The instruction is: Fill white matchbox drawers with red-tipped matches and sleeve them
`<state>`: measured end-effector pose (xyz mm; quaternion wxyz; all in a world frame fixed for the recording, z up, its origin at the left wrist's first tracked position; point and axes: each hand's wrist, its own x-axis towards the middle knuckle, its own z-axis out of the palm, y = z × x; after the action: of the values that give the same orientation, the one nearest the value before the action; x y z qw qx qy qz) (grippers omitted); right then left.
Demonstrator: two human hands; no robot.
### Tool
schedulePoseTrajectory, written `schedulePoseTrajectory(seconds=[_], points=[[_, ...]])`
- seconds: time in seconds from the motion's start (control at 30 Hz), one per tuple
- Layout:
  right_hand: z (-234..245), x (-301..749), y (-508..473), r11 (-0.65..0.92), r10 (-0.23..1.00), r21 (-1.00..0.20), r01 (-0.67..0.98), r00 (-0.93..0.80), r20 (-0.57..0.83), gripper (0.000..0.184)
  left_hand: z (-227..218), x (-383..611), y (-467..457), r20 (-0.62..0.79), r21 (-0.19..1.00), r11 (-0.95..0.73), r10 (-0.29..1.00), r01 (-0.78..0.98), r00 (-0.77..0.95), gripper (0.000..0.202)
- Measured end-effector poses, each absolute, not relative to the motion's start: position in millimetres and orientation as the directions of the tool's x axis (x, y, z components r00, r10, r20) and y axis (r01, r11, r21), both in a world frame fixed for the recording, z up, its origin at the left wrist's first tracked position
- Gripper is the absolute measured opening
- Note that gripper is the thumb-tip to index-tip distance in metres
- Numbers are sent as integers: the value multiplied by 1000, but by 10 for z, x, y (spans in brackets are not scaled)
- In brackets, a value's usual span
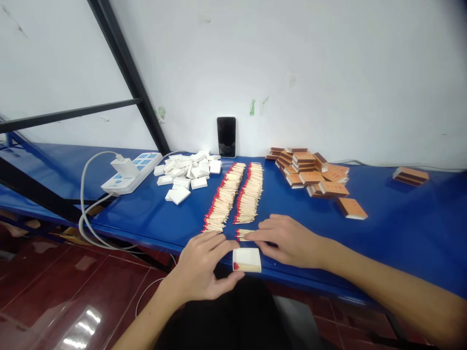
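My left hand (pixel 208 265) grips a white matchbox tray (pixel 245 254) at the table's front edge, fingers behind it and thumb in front. Several red-tipped matches lie along the tray's near side; the rest of its floor shows bare. My right hand (pixel 286 240) rests just behind the tray, index finger stretched onto a small bunch of loose matches (pixel 241 234) and thumb apart from it. Beyond the hands, two long rows of matches, a left row (pixel 223 199) and a right row (pixel 250 192), run toward the wall with their red heads to the left.
White empty trays (pixel 191 170) are heaped at the back left, beside a power strip (pixel 131 172) with a plugged-in charger and cable. Orange-brown matchbox sleeves (pixel 310 170) pile up at the back right. A phone (pixel 226 137) leans against the wall. Black shelf posts (pixel 124 63) stand left.
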<state>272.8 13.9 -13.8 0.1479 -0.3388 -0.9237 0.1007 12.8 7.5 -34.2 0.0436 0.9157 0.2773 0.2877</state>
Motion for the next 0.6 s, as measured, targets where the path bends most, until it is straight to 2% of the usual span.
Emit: schedulePoseTrajectory(seconds=[0.37,0.6], points=[[-133,2727,149,741,660,-354,571,-716,227,28,-337,137,74,503,248,-845,531,475,682,29],[-140,2730,146,740,662,-351,574,-715,225,28,-348,129,70,503,251,-843,533,475,680,29]])
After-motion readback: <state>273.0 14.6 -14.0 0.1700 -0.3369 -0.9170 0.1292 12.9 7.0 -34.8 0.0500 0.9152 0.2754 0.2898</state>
